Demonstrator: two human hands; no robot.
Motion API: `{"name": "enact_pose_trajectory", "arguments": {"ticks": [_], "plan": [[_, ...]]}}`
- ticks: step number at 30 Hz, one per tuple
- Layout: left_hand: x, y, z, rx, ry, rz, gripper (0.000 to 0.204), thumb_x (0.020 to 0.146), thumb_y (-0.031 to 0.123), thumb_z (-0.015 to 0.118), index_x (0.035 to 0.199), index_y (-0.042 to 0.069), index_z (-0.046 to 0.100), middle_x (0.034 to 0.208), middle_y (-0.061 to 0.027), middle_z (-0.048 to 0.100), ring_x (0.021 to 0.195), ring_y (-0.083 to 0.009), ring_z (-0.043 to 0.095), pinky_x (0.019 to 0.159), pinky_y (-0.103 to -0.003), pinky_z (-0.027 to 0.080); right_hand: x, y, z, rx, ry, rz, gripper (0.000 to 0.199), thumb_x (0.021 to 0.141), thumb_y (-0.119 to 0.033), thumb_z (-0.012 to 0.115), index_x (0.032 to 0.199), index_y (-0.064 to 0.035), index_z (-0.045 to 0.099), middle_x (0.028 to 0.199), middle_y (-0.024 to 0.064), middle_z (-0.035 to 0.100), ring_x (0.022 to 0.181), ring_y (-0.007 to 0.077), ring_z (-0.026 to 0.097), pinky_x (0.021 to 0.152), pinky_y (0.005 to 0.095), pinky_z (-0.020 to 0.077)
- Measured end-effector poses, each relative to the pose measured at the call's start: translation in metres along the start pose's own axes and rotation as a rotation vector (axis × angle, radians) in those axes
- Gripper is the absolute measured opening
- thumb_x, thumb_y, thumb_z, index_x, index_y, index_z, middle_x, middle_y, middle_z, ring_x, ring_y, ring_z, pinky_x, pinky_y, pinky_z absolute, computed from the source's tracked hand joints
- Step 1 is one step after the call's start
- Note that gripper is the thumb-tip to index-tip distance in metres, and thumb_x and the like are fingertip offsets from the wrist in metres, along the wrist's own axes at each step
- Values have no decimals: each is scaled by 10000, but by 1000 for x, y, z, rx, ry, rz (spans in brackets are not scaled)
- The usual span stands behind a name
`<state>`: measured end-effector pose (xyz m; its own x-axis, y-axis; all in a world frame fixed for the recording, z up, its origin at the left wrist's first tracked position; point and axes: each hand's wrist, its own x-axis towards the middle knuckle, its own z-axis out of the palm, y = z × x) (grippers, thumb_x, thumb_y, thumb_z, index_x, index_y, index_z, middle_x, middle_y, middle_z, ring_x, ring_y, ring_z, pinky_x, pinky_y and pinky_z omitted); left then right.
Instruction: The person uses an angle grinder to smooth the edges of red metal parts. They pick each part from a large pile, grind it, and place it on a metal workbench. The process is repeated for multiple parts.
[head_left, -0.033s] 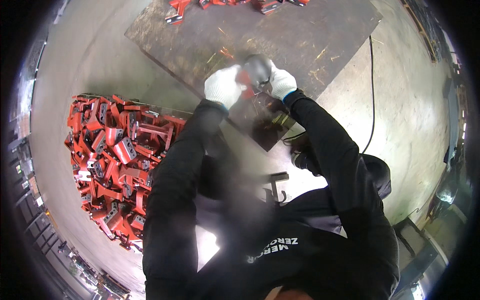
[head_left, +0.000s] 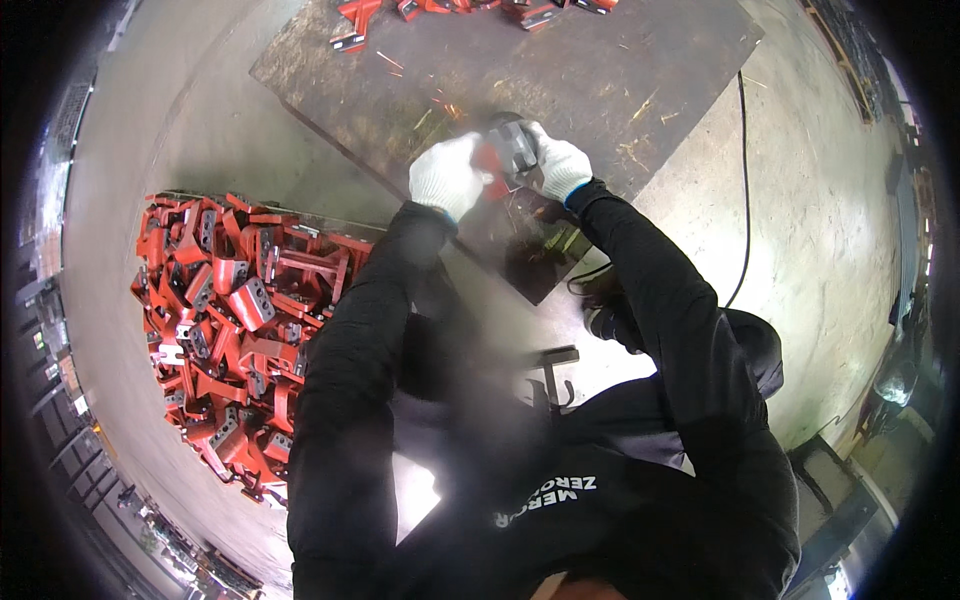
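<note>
While both gloved hands clamp it over the dark steel plate point(head_left: 620, 70), the red bracket point(head_left: 490, 160) looks rigid and heavy — left hand point(head_left: 447, 177) closed round its body, right hand point(head_left: 558, 165) gripping a grey tool point(head_left: 518, 150) against it.

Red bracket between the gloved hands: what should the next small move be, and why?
Probably keep the red bracket steady in the left hand and work the grey tool in the right hand along it: both hands grip above the board, with sparks showing beside them.
</note>
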<state>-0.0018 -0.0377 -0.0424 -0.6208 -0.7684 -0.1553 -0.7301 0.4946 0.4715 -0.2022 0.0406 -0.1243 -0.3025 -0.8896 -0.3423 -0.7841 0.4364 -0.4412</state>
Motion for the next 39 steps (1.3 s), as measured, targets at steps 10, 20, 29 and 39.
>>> {"name": "enact_pose_trajectory", "arguments": {"ticks": [10, 20, 29, 39], "plan": [[-1, -1, -1, -6, -48, -23, 443, 826, 254, 827, 1229, 116, 702, 1122, -152, 758, 1071, -371, 713, 904, -468, 561, -14, 5, -3, 38, -13, -91, 901, 766, -391, 885, 1511, -235, 404, 997, 239, 752, 945, 468, 719, 818, 536, 577], [-4, -5, -2, -9, -2, -12, 462, 807, 286, 866, 1198, 103, 699, 1098, -154, 762, 1052, -378, 716, 884, -450, 561, -82, 8, -40, 37, -60, 97, 834, 767, -457, 816, 1474, -157, 489, 1155, 170, 766, 1124, 360, 722, 966, 427, 559], [-8, -36, 33, 100, 57, 96, 592, 744, 320, 855, 1226, 27, 674, 1162, -177, 704, 1119, -391, 672, 967, -455, 549, -126, 62, -164, 1118, 427, 489, 665, 796, -238, 900, 1312, -33, 534, 1123, 121, 670, 851, 199, 680, 768, 349, 575], [99, 66, -73, 115, 124, 265, 480, 797, 464, 748, 1063, 65, 767, 1051, -191, 747, 1001, -382, 714, 870, -476, 569, -182, 84, -241, 1425, 560, 334, 510, 914, -407, 799, 1231, -62, 599, 863, 73, 650, 696, 200, 679, 662, 343, 596]]}}
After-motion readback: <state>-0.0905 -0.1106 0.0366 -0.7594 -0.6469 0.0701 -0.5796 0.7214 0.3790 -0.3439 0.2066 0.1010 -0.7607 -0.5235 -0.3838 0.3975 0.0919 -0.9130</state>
